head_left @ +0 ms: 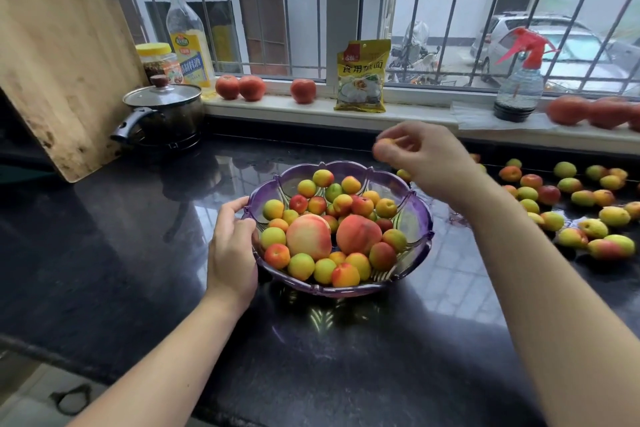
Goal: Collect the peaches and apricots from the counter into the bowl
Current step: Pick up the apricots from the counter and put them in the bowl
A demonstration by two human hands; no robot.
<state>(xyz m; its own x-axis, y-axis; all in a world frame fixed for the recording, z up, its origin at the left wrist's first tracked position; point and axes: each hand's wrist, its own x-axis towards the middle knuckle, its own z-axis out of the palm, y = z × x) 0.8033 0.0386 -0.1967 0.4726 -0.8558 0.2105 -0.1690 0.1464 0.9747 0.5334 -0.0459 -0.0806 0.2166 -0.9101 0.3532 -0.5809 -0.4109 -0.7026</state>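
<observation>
Right hand [420, 156] pinching a small apricot [384, 146] hovers above the far rim of the purple glass bowl [417, 218], while the left hand [232, 239] grips the bowl's near-left edge on the dark counter [104, 236]; two peaches [308, 236] and many apricots already fill it, with loose fruit [581, 204] scattered to the right. Released from that height, the apricot could bounce off the heap and roll across the glossy counter. On the sill, a yellow packet [362, 78] carries Chinese characters too blurred to read with confidence.
</observation>
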